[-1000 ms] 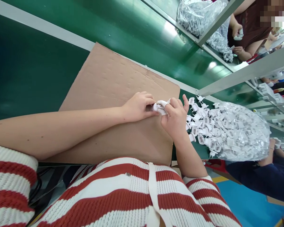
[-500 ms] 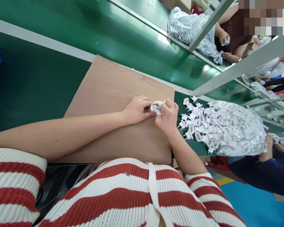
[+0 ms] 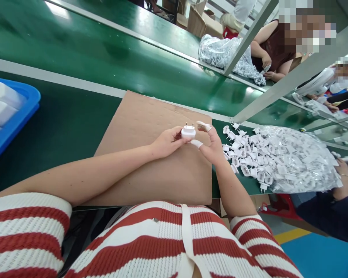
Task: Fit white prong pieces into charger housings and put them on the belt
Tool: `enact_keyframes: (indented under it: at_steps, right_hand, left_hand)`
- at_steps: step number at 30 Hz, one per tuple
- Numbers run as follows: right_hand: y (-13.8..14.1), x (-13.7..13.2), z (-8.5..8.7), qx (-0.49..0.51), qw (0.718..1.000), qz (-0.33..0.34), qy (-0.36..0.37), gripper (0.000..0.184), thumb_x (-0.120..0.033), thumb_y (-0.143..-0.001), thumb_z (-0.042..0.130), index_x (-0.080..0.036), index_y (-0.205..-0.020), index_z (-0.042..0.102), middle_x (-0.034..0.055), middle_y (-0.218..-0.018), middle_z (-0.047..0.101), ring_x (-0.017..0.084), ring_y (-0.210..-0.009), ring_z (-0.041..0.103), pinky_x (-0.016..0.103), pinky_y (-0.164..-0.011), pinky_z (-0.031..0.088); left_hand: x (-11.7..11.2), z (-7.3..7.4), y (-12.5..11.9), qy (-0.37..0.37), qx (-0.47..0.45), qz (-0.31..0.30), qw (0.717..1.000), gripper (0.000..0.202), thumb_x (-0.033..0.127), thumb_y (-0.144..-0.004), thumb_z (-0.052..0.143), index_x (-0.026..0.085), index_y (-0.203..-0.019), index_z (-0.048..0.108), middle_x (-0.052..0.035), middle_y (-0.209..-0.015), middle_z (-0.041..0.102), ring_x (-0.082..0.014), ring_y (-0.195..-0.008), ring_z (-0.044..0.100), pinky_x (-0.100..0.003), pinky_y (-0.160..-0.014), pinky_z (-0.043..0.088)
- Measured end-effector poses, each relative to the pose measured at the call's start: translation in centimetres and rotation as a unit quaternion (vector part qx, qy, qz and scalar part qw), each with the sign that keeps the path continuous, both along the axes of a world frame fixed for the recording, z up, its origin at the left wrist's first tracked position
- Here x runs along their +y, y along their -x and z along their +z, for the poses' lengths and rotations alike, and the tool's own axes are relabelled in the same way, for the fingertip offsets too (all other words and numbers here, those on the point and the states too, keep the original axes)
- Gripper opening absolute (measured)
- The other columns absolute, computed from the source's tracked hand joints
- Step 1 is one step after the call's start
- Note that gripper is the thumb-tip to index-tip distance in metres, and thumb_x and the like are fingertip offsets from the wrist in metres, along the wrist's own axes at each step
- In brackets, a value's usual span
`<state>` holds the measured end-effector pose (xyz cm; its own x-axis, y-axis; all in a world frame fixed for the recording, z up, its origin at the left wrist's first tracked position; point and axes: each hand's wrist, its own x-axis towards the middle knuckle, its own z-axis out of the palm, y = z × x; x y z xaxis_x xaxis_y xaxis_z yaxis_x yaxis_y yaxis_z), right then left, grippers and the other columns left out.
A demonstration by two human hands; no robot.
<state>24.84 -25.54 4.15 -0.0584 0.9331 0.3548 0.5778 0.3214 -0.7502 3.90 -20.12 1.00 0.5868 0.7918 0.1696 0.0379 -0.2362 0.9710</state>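
1. Workpiece: the white two-pin plug unit [image 3: 188,132] was at the centre of the frame, over the cardboard sheet [image 3: 162,177], its pins directed towards the top of the frame.
2. Left grip: your left hand [image 3: 166,144] pinched the unit from its left side, between thumb and fingers.
3. Right grip: your right hand [image 3: 214,148] stood just right of the unit, forefinger and thumb parted, nothing gripped. Both wore white finger covers; the forefinger cover [image 3: 204,126] was stained. Whether the thumb cover [image 3: 196,143] touched the unit could not be told.
4. Step in hand: judged to be the handling of a single unit, apparently at a point between two grips, pin face exposed.
5. Next move: in my judgement, it called for a steady left pinch and, if you took the unit over, a right-hand grip on its body, clear of the pins.
6. Surroundings: loose plug adapters [image 3: 245,150] lay right of centre, beside a clear plastic bag [image 3: 304,162] of more; a blue bin [image 3: 34,96] of white pieces stood at the left edge.
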Motion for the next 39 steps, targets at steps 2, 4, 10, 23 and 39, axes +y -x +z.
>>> enact_keyframes:
  at_steps: [2, 4, 10, 23, 39]
  right_hand:
    - [0.0, -0.2, 0.2, 0.014, 1.0, 0.016, -0.019, 0.044, -0.037, -0.089, 0.078, -0.026, -0.13, 0.069, 0.0078, -0.127, 0.074, 0.024, -0.117, 0.07, 0.044, -0.109, 0.054]
    - [0.2, -0.5, 0.3, 0.034, 0.999, 0.021, -0.034, 0.036, -0.035, -0.092, 0.076, -0.026, -0.127, 0.071, 0.0061, -0.121, 0.076, 0.022, -0.109, 0.072, 0.043, -0.105, 0.057]
    - [0.9, -1.7, 0.4, 0.073, 0.993, 0.013, -0.092, 0.036, -0.036, -0.094, 0.074, -0.027, -0.129, 0.067, 0.0074, -0.117, 0.075, 0.023, -0.107, 0.074, 0.043, -0.099, 0.062]
    - [1.2, -3.3, 0.0, -0.014, 0.983, -0.025, -0.181, 0.035, -0.04, -0.094, 0.07, -0.032, -0.128, 0.065, 0.0077, -0.117, 0.073, 0.032, -0.123, 0.07, 0.06, -0.108, 0.059]
    - [1.7, -3.4, 0.2, 0.044, 0.979, 0.016, -0.199, 0.04, -0.042, -0.092, 0.07, -0.033, -0.131, 0.065, 0.0037, -0.109, 0.075, 0.027, -0.101, 0.075, 0.062, -0.12, 0.05]
  left_hand:
    - [-0.5, 0.5, 0.0, 0.021, -0.055, -0.019, 0.998, 0.049, 0.056, -0.097, 0.07, 0.014, -0.121, 0.065, -0.0107, -0.107, 0.075, -0.0228, -0.097, 0.071, -0.036, -0.09, 0.058]
    - [-1.0, 0.9, -0.1, 0.009, -0.09, -0.022, 0.996, 0.047, 0.053, -0.099, 0.07, 0.015, -0.124, 0.065, -0.0119, -0.112, 0.075, -0.0211, -0.097, 0.071, -0.033, -0.087, 0.059]
    - [-2.5, 2.4, 0.4, -0.102, -0.125, -0.024, 0.987, 0.042, 0.04, -0.106, 0.063, 0.017, -0.14, 0.061, -0.0146, -0.116, 0.073, -0.0197, -0.092, 0.07, -0.028, -0.074, 0.06]
    - [-5.5, 5.3, 0.8, 0.009, -0.147, 0.031, 0.989, 0.037, 0.04, -0.111, 0.046, 0.019, -0.122, 0.074, -0.0107, -0.113, 0.068, -0.0138, -0.072, 0.058, -0.022, -0.054, 0.051]
    - [-5.5, 6.2, 0.9, 0.166, -0.162, -0.008, 0.973, 0.047, 0.059, -0.109, 0.05, 0.017, -0.094, 0.065, -0.0034, -0.071, 0.064, -0.0162, -0.062, 0.063, -0.023, -0.049, 0.056]
